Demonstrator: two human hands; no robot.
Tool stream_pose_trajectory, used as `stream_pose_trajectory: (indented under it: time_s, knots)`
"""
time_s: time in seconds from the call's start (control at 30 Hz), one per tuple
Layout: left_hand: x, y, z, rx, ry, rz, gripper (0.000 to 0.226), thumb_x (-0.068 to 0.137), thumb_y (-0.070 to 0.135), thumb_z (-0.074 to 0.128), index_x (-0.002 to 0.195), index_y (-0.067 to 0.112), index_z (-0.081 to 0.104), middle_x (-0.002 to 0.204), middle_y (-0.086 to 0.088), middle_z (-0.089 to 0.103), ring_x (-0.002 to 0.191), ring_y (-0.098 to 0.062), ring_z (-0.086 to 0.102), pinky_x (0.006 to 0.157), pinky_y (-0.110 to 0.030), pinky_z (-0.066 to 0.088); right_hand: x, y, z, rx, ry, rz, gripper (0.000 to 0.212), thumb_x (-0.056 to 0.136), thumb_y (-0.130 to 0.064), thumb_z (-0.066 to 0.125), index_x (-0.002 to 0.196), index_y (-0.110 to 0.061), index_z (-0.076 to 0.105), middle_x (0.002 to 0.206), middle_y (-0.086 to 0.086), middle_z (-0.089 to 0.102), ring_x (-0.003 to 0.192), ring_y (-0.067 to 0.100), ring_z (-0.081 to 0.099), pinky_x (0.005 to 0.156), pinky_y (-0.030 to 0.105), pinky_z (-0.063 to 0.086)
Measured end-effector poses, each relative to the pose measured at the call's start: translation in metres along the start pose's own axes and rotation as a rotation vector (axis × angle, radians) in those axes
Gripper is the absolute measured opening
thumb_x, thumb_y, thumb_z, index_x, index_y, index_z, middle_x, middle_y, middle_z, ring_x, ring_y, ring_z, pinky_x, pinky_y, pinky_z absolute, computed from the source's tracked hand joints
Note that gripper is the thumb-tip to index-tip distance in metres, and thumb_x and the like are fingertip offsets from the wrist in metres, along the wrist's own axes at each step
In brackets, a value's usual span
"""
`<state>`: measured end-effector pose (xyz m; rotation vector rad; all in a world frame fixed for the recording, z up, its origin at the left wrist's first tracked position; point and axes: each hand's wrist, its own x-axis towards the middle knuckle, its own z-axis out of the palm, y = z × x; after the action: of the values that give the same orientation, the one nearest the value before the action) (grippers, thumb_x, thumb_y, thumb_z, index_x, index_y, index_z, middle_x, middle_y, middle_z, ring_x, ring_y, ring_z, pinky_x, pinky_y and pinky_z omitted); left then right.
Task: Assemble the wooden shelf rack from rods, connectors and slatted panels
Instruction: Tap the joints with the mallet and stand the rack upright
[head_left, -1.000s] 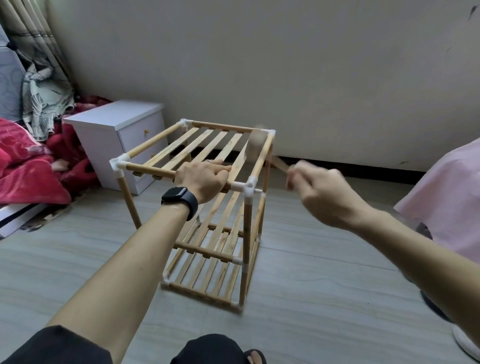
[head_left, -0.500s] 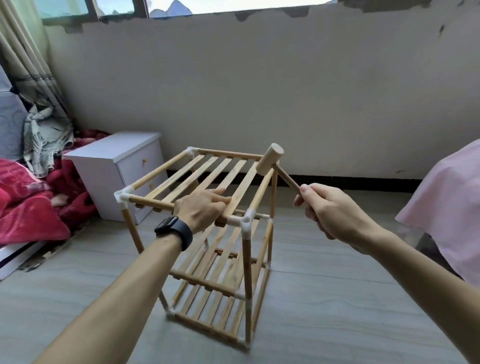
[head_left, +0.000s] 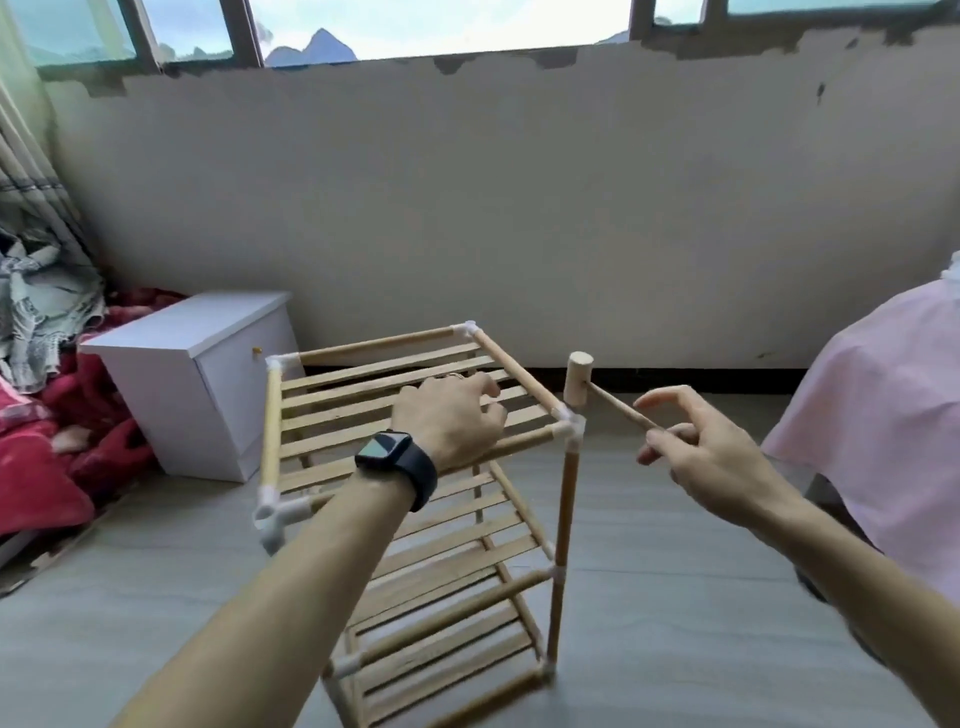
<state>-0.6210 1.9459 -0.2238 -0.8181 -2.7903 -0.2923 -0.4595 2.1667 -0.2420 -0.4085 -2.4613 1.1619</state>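
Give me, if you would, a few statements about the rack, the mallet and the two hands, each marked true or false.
1. The right hand holds a small wooden mallet by its handle. True.
2. The mallet's head rests on the floor. False: it is raised, close to the white corner connector at the rack's top.
3. The left hand is on the top slatted panel. True.
4. The dark watch sits on the right wrist. False: it is on the left wrist.
5. The white cabinet stands to the right of the rack. False: it stands to the left, by the wall.
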Motion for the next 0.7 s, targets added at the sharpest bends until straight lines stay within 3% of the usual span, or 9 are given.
stream_pose_trajectory:
  time_s: [0.07,0.13,0.23,0.33,0.47,0.57,0.63,0.7]
  knots:
    - [0.005,0.026,0.018,-0.076,-0.075,-0.04,0.042,0.096,0.049,0.032,0.13,0.037,0.051,0.124,0.0,0.062,0.112,-0.025,0.055,0.087,-0.043,0.044,0.004,-0.004,-0.011,0.153,-0.034,0.047,0.016,0.102,-0.019,0.055,0.108,-0.033,0.062,0.075,-0.003,0.074,0.05,0.01,0.046,0.05,0.026,0.039]
    - [0.008,0.037,0.036,-0.022,-0.117,-0.134,0.042,0.097,0.047,0.027,0.124,0.028,0.053,0.126,-0.006,0.058,0.114,-0.031,0.051,0.094,-0.048,0.042,0.006,-0.005,-0.018,0.085,0.019,0.025,0.012,0.103,-0.028,0.053,0.104,-0.029,0.065,0.072,-0.006,0.067,0.056,0.009,0.049,0.053,0.023,0.04]
    - [0.011,0.037,0.047,0.052,-0.084,-0.116,0.04,0.095,0.044,0.024,0.106,0.023,0.055,0.11,-0.008,0.06,0.097,-0.03,0.05,0.081,-0.044,0.042,-0.001,-0.001,-0.023,-0.113,0.096,-0.054,0.024,0.103,-0.039,0.05,0.091,-0.031,0.069,0.058,-0.015,0.059,0.054,0.004,0.052,0.05,0.015,0.038]
    - [0.015,0.029,0.047,0.035,-0.097,-0.088,0.036,0.092,0.047,0.024,0.1,0.026,0.053,0.103,-0.004,0.059,0.092,-0.029,0.051,0.078,-0.044,0.044,-0.012,-0.002,-0.028,-0.311,-0.016,-0.055,0.033,0.104,-0.04,0.048,0.082,-0.029,0.071,0.045,-0.016,0.049,0.046,0.005,0.048,0.049,0.017,0.037]
    - [0.015,0.028,0.049,0.036,-0.094,-0.082,0.033,0.092,0.046,0.025,0.097,0.028,0.051,0.1,-0.004,0.057,0.091,-0.03,0.051,0.078,-0.045,0.045,-0.018,-0.009,-0.033,-0.512,-0.08,-0.044,0.042,0.105,-0.045,0.043,0.076,-0.028,0.068,0.046,-0.014,0.054,0.049,0.008,0.051,0.047,0.021,0.03]
    - [0.015,0.028,0.049,0.034,-0.081,-0.07,0.032,0.092,0.046,0.024,0.094,0.027,0.05,0.097,-0.003,0.056,0.088,-0.03,0.052,0.071,-0.042,0.042,-0.018,-0.014,-0.041,-0.37,0.11,-0.172,0.041,0.106,-0.046,0.041,0.076,-0.027,0.062,0.055,-0.021,0.058,0.057,0.005,0.054,0.049,0.021,0.033]
    - [0.015,0.027,0.049,0.042,-0.083,-0.066,0.032,0.093,0.045,0.024,0.093,0.027,0.05,0.096,-0.002,0.056,0.086,-0.029,0.054,0.069,-0.041,0.042,-0.022,-0.012,-0.04,-0.195,0.225,-0.247,0.04,0.108,-0.043,0.038,0.079,-0.024,0.057,0.052,-0.014,0.056,0.052,0.008,0.052,0.048,0.019,0.036]
    - [0.014,0.027,0.047,0.052,-0.091,-0.055,0.031,0.094,0.044,0.024,0.093,0.027,0.05,0.094,-0.002,0.056,0.084,-0.028,0.054,0.068,-0.041,0.042,-0.024,-0.009,-0.035,-0.231,0.14,-0.217,0.036,0.108,-0.042,0.038,0.082,-0.021,0.053,0.055,-0.007,0.057,0.05,0.013,0.052,0.047,0.019,0.037]
